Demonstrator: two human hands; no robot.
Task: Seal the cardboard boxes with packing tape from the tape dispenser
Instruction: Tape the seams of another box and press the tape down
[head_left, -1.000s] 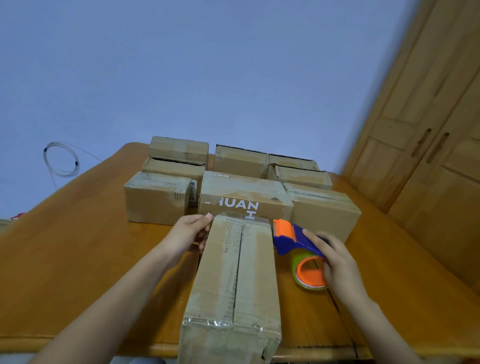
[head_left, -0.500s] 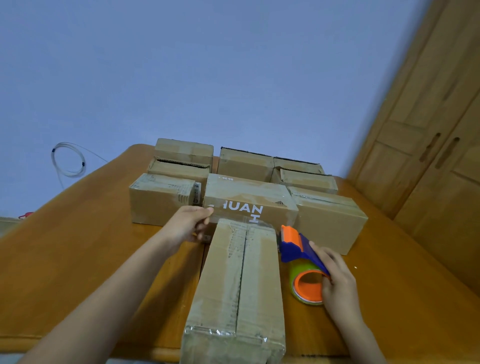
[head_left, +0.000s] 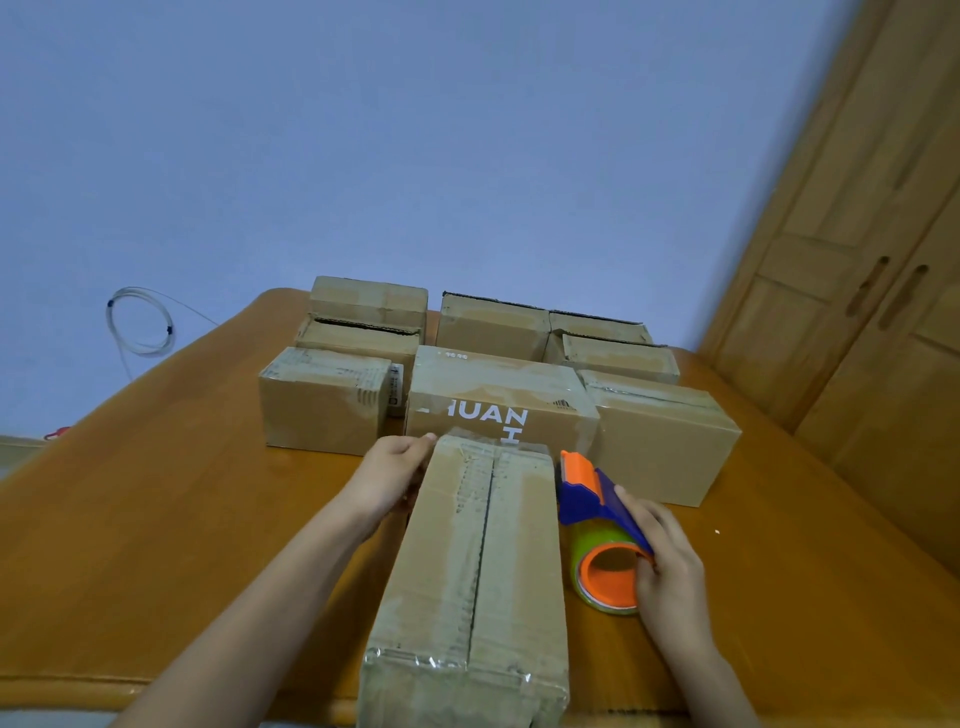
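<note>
Cardboard box (head_left: 478, 571) lies lengthwise at the wooden table's (head_left: 156, 519) near edge. Left hand (head_left: 387, 475) presses its far left corner, fingers on the clear tape there. Right hand (head_left: 662, 561) grips the blue-orange tape dispenser (head_left: 597, 525) resting just beside the box. More boxes (head_left: 498, 400) sit behind, below a blue wall (head_left: 415, 156); a wooden wardrobe (head_left: 857, 312) stands to the right.

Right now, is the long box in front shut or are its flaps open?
Shut. The long box has both top flaps lying flat, meeting along a dark middle seam, with shiny clear tape across its near and far ends.
</note>
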